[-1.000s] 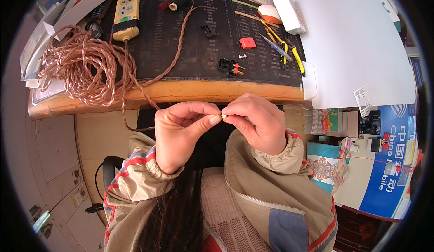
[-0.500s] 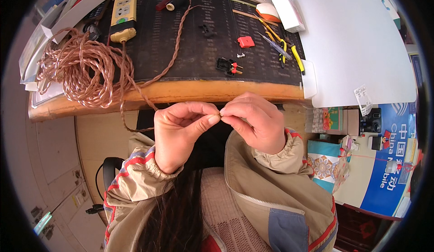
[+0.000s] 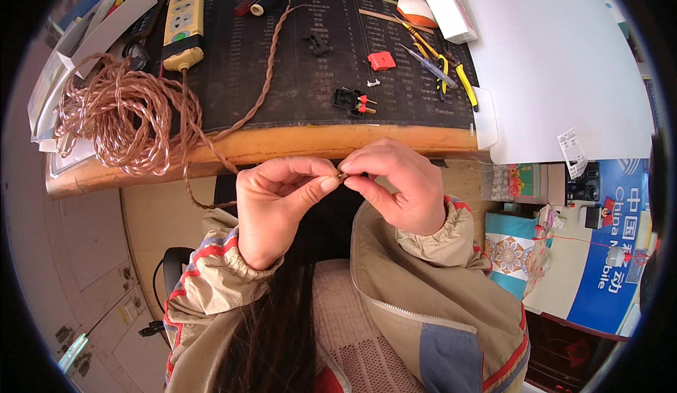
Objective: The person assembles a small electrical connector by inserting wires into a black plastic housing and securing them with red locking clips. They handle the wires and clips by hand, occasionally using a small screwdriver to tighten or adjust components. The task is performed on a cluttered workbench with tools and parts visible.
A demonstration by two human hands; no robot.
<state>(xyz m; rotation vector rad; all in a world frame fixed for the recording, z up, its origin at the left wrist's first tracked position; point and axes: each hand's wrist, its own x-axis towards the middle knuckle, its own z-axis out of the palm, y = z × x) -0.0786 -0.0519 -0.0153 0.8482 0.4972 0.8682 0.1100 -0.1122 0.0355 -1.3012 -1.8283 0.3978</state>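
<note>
In front of the desk edge, my left hand (image 3: 278,206) and my right hand (image 3: 398,188) meet with thumbs and forefingers pinched. Between the fingertips shows a tiny brass-coloured piece (image 3: 343,176); the fingers cover most of it. A twisted copper-coloured cord (image 3: 189,174) drops over the edge and passes behind my left wrist; its end there is hidden. On the desk beyond my hands lies an opened black plug body (image 3: 347,100) with metal pins. Near it are a red plug cover (image 3: 381,61), a tiny white piece (image 3: 373,83) and a small black part (image 3: 316,45).
A large coil of the cord (image 3: 127,114) and a yellow power strip (image 3: 185,19) occupy the desk's left. Yellow-handled pliers (image 3: 465,88), a slim screwdriver (image 3: 431,66), an orange-and-white mouse (image 3: 417,12) and a white box (image 3: 446,7) lie at the right. The wooden desk edge (image 3: 303,141) borders my hands.
My fingertips have parted slightly, so more of the brass-coloured piece shows between them. The desk view has shifted a little; the things on it lie as before.
</note>
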